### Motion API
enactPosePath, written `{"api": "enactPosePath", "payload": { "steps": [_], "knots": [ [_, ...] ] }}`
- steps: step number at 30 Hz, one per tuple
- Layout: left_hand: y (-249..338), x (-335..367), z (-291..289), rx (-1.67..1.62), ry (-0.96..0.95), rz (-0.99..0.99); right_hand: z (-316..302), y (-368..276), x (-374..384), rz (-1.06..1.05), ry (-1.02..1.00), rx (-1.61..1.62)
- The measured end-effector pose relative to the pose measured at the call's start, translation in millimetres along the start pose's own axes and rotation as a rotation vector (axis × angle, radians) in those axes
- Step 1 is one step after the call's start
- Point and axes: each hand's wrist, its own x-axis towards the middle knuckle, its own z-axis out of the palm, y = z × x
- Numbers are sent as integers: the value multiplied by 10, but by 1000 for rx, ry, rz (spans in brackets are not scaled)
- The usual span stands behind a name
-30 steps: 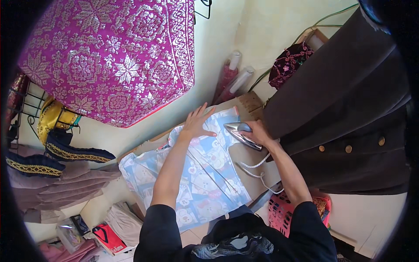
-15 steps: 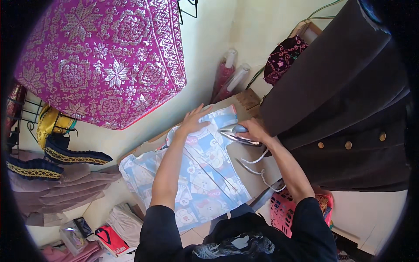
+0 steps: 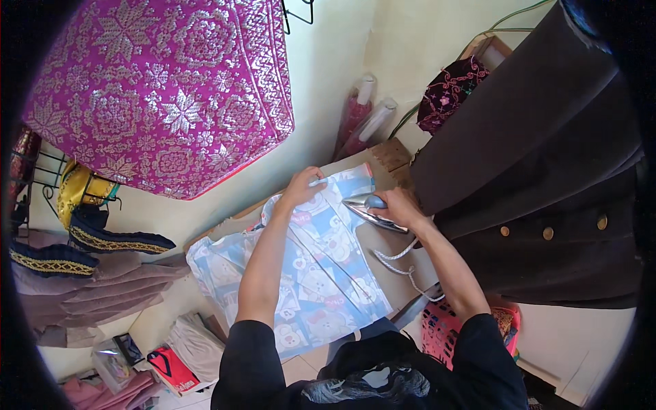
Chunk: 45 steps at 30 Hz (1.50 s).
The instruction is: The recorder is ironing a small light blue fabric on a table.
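A light-blue printed garment (image 3: 321, 273) lies spread on the desk (image 3: 395, 279). At its 2 o'clock, the person's right hand (image 3: 400, 208) grasps the handle of a silver iron (image 3: 361, 206), whose tip points toward 10 o'clock over the cloth's edge. A white cord (image 3: 391, 257) trails at the iron's 5 o'clock. The left hand (image 3: 303, 186) rests at the garment's 12 o'clock, fingers bent; whether it pinches fabric cannot be told. A patterned magenta cloth (image 3: 171, 96) hangs at 11 o'clock.

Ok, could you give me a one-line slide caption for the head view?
Left hand on a blue patterned shirt, right hand holding an iron at its edge.
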Motion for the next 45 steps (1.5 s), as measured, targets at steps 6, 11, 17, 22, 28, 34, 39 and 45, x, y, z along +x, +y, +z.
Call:
{"api": "enactPosePath", "payload": {
  "steps": [6, 11, 17, 22, 28, 34, 39, 45],
  "knots": [
    [-192, 16, 24, 63, 101, 155, -29, -23, -46, -101, -101, -14],
    [-63, 8, 27, 132, 60, 94, -29, 4, -155, -46, -68, 62],
    [97, -23, 43, 146, 94, 48, -23, 44, -213, 66, -43, 169],
    [27, -11, 37, 166, 84, 2, 65, -96, -172, 9, 65, 175],
    [-113, 16, 52, 171, 155, 60, 46, -218, -52, 179, 154, 336],
    [-75, 30, 74, 183, 133, 35, 120, -234, -3, 154, 95, 24],
    [-73, 3, 65, 178, 167, 139, 152, -283, -3, 119, 126, 17],
    [-90, -43, 53, 298, 158, 118, 246, 210, -5, 307, 499, 305]
  ]
}}
